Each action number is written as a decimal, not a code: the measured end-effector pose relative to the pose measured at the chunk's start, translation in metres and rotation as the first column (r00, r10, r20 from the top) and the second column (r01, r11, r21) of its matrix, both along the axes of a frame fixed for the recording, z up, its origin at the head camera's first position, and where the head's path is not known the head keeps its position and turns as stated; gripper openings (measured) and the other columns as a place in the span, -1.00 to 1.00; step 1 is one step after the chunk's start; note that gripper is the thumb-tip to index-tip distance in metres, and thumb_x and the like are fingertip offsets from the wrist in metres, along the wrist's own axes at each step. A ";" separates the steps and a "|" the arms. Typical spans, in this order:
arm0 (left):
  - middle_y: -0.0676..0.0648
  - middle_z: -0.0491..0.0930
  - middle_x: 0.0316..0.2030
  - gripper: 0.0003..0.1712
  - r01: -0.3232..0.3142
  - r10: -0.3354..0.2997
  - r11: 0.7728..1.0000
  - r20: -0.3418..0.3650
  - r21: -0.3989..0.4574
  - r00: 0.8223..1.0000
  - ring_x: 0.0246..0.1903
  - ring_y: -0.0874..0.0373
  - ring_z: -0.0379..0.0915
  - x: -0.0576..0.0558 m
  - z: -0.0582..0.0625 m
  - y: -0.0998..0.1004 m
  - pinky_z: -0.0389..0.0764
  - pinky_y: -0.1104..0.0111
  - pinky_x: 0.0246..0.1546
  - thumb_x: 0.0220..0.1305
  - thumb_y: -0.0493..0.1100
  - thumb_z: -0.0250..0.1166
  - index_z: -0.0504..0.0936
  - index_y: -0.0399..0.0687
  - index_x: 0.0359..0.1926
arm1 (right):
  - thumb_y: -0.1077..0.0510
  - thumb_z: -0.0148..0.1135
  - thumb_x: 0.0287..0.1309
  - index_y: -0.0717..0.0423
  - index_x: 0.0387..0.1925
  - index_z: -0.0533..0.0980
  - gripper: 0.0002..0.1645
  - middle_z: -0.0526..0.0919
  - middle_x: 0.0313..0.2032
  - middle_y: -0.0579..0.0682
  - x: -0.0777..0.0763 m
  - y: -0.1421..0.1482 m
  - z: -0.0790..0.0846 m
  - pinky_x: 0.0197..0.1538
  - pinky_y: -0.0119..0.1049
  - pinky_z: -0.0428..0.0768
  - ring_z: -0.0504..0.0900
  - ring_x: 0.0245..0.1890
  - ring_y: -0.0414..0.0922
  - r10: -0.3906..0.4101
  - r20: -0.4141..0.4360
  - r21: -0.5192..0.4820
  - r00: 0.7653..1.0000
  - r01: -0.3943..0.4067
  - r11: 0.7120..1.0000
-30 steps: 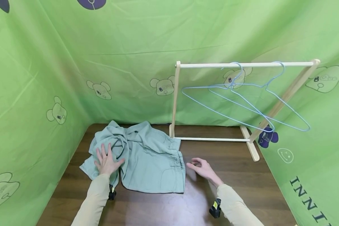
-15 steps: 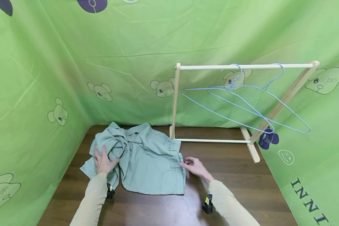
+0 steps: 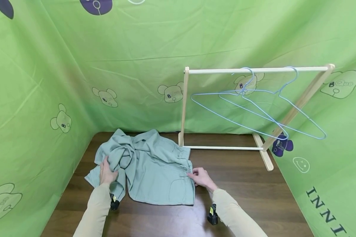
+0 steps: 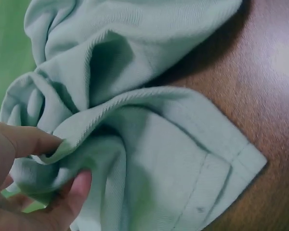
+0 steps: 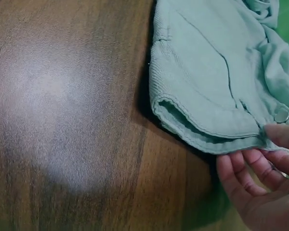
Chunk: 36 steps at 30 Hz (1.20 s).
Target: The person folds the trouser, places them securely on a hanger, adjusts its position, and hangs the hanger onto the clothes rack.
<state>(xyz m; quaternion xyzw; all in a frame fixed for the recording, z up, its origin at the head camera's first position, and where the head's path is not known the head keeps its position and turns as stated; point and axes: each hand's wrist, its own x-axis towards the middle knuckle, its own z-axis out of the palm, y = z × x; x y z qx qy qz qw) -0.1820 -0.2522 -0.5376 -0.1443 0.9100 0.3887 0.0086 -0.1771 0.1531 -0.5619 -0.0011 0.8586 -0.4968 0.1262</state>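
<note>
Pale green trousers [image 3: 154, 174] lie rumpled on the tabletop at the left, the waistband toward the right and one side bunched up. My left hand [image 3: 106, 174] is at the bunched leg; in the left wrist view its thumb [image 4: 81, 188] and index finger curl about a loose fold, with a stitched hem [image 4: 250, 161] beside it. At the waistband my right hand [image 3: 201, 177] pinches the edge, thumb above and fingers beneath. A metal button [image 5: 282, 117] sits near that thumb in the right wrist view, where the waist opening gapes slightly.
A wooden rack [image 3: 184, 108] stands behind and to the right, its left foot near the trousers. Two blue wire hangers [image 3: 240, 123] hang from its top rail. Green printed cloth [image 3: 130, 92] walls the brown wooden table [image 3: 255, 191] at the back and sides.
The right hand has moved left from the bare table and taken hold of the waistband. The left hand has drawn its spread fingers in and slid slightly toward me, gathering a fold.
</note>
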 end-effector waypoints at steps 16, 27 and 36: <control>-0.45 0.54 0.11 -0.49 0.085 -0.090 0.988 -0.034 -0.128 0.995 0.06 -0.42 0.47 0.009 -0.008 0.002 0.48 -0.17 0.06 -0.03 -0.33 0.20 0.50 -0.19 0.05 | 0.25 0.20 0.15 0.26 -0.39 0.56 -0.89 0.62 -0.60 -0.06 0.009 0.018 0.005 -0.47 -0.40 0.48 0.43 -0.63 -0.31 -0.202 -0.113 -0.023 0.973 0.200 0.979; -0.45 0.45 0.06 -0.56 0.133 -0.137 0.980 -0.019 -0.149 0.990 0.04 -0.49 0.32 0.015 -0.011 0.004 0.42 -0.17 0.06 0.01 -0.29 0.27 0.56 -0.22 0.00 | 0.36 0.07 0.16 0.37 -0.26 0.52 -0.85 0.48 -0.66 -0.28 0.020 0.076 0.017 -0.37 -0.44 0.34 0.37 -0.60 -0.35 -0.342 -0.129 -0.132 0.931 0.326 0.936; -0.38 0.20 0.19 -0.61 0.209 -0.215 0.966 -0.023 -0.154 0.976 0.19 -0.50 -0.02 0.019 -0.016 0.005 0.19 -0.28 0.16 0.07 -0.15 0.34 0.59 -0.15 -0.04 | 0.29 0.08 0.11 0.22 -0.42 0.51 -0.90 0.44 -0.70 -0.29 0.037 0.128 0.013 -0.34 -0.37 0.31 0.36 -0.55 -0.27 -0.434 -0.073 0.003 0.898 0.435 0.900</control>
